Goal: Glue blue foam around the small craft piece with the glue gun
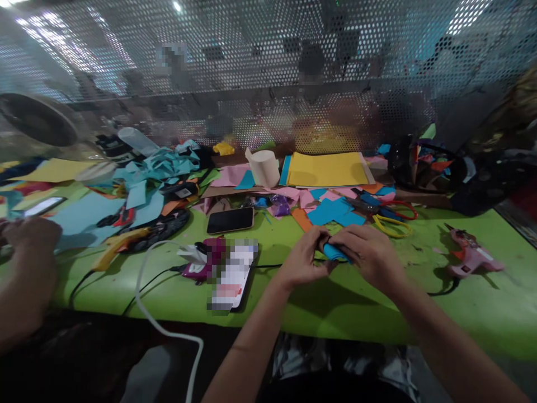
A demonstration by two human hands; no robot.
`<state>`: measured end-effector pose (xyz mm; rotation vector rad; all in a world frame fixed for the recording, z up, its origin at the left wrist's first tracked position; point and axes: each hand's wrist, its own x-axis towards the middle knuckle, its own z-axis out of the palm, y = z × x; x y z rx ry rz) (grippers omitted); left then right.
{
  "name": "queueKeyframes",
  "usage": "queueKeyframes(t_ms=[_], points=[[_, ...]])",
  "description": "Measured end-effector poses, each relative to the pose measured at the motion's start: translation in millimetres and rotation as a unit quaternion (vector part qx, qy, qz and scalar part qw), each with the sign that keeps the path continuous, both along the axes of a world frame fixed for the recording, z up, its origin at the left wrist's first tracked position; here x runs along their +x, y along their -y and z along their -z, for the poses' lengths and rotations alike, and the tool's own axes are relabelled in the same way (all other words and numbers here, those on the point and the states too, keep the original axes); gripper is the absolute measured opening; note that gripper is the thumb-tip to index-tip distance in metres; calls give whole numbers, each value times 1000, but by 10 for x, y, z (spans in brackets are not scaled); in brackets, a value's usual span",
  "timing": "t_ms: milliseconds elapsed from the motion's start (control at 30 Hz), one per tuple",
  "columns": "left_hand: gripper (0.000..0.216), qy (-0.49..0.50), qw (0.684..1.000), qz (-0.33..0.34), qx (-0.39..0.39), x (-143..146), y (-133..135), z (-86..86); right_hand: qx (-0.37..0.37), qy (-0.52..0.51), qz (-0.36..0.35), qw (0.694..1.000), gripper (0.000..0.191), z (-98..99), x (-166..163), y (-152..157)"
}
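Above the smooth green tabletop, you pinch a curled blue piece between the fingers of your left hand and right hand, apparently shaping it; the next move seems to call for light, even pressure from both. Beyond lie flat blue scraps, then a cylindrical white roll beside stacked yellow sheets, before 1 perforated screen.

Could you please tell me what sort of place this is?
It looks like a craft workshop: on the green table lie yellow sheets, blue scraps and what seems to be a pink glue gun.
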<state>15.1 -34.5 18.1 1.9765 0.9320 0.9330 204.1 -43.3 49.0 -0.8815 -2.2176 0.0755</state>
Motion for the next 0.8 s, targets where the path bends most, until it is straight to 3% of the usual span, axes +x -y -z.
queueKeyframes(t_ms=[267,500,800], points=[[35,-44,996,-3,81,33,-7,47,6,21,10,1000,16,-8,20,5],[32,-57,993,4,107,47,-16,73,9,28,25,999,4,25,22,3],[26,-64,989,11,135,66,-30,112,40,82,-10,996,9,-14,24,-2]])
